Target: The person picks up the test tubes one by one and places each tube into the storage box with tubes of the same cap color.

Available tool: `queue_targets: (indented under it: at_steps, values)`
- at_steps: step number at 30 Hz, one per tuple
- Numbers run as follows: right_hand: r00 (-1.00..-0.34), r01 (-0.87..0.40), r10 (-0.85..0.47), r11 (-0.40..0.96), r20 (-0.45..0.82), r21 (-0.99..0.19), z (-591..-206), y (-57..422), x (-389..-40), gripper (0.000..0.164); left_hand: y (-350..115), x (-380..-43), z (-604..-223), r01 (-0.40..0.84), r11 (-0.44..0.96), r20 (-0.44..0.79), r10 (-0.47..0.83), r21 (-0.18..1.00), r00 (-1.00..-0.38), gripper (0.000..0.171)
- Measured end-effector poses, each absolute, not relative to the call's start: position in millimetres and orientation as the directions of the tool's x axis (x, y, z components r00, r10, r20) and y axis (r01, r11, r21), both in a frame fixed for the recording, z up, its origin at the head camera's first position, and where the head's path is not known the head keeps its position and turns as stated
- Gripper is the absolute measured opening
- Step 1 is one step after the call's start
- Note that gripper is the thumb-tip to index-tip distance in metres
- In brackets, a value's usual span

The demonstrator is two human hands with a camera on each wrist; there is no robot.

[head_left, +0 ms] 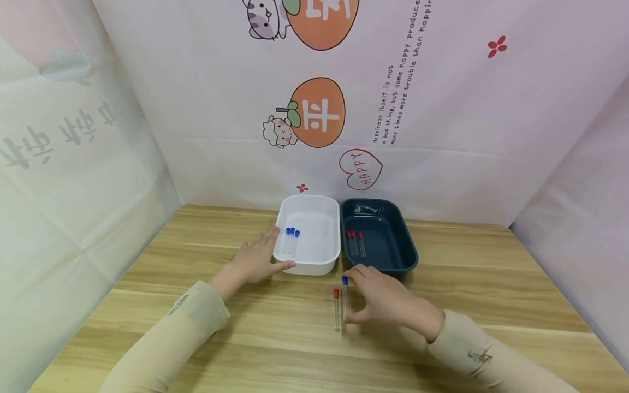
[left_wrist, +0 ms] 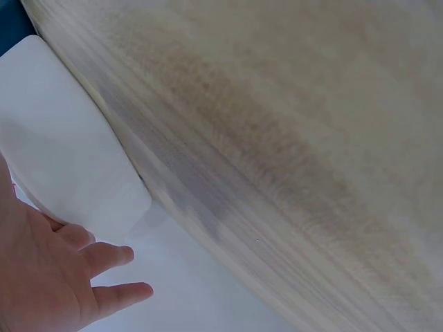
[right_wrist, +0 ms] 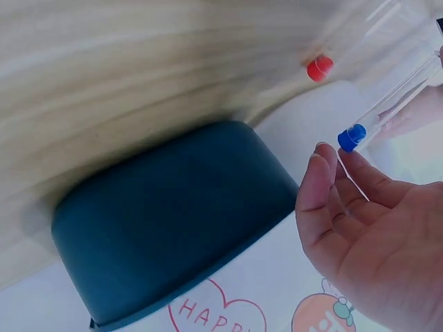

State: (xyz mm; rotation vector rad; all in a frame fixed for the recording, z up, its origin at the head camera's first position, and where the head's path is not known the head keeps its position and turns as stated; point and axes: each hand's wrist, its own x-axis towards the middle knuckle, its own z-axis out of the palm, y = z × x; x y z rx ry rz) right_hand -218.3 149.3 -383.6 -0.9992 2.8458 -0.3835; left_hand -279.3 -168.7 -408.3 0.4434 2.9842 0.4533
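My right hand (head_left: 385,297) pinches a blue-capped test tube (head_left: 345,299) lengthwise, forefinger at the cap and thumb near the lower end. In the right wrist view its blue cap (right_wrist: 351,137) meets a fingertip. Just left of it, a red-capped test tube (head_left: 336,311) lies on the table. With fingers spread, my left hand (head_left: 255,259) rests against the near left side of the white basin (head_left: 309,268). Several blue-capped tubes (head_left: 292,240) lie inside that basin. The dark blue basin (head_left: 405,248) holds red-capped tubes (head_left: 361,244) along its left side.
Both basins stand side by side at the back of the wooden table (head_left: 255,338), by a printed cloth backdrop (head_left: 221,109). More cloth hangs at the left and right sides.
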Motion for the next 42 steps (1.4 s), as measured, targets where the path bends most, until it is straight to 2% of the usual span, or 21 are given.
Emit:
queue_targets:
  at_steps: [10,23,29,36,42]
  values:
    - [-0.769,-0.630,-0.637,0.738,0.059,-0.244,-371.2,144.4,-226.3,0.089,-170.4,-280.3,-409.5,0.271,0.913,-0.039,0.297,0.306,-0.954,0.114]
    - [-0.787,-0.604,-0.615,0.752,0.049,-0.264,-363.1,123.1,-236.1,0.089,-169.4,-281.3,-410.2,0.272,0.915,-0.042,0.297,0.298,-0.954,0.115]
    - [-0.779,-0.618,-0.626,0.753,0.043,-0.227,-355.5,115.6,-241.2,0.090,-169.7,-280.3,-409.1,0.275,0.917,-0.044,0.300,0.290,-0.953,0.114]
    - [-0.803,-0.588,-0.596,0.789,0.015,-0.178,-347.5,110.1,-253.9,0.089,-170.1,-280.0,-408.6,0.278,0.917,-0.038,0.301,0.285,-0.953,0.115]
    - [-0.807,-0.588,-0.588,0.791,0.057,-0.169,-348.4,109.4,-262.7,0.090,-170.4,-279.3,-411.2,0.279,0.918,-0.040,0.302,0.282,-0.953,0.115]
